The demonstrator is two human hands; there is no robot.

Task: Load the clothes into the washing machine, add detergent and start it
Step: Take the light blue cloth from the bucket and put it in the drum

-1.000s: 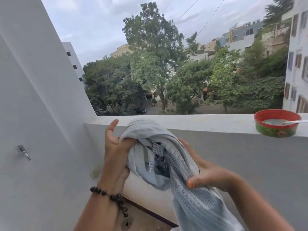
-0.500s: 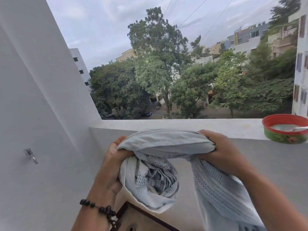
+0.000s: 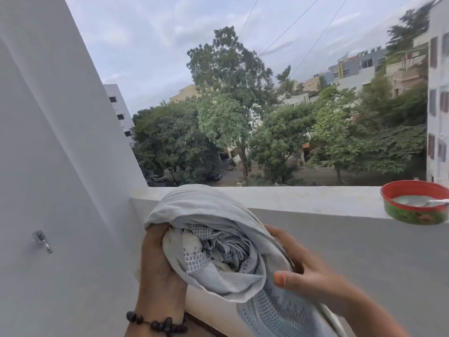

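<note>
A light grey cloth (image 3: pixel 213 242) with a darker woven pattern is wound into a thick bundle in front of me, its loose end trailing down to the lower right. My left hand (image 3: pixel 159 271), with a dark bead bracelet on the wrist, grips the bundle's left side, fingers hidden inside the folds. My right hand (image 3: pixel 306 278) holds the right side, thumb on the front and fingers curled behind the fabric. A red-rimmed green bowl (image 3: pixel 413 206) holding pale powder and a spoon sits on the parapet at the right. No washing machine is in view.
A white parapet ledge (image 3: pixel 303 199) runs across behind the cloth, with trees and buildings beyond. A white wall stands on the left with a metal tap (image 3: pixel 42 240) sticking out of it. A dark-edged strip of floor shows below the cloth.
The cloth has been wound another turn into a tighter roll. My right hand came down from the top of the bundle to its right side. The view tilted slightly upward.
</note>
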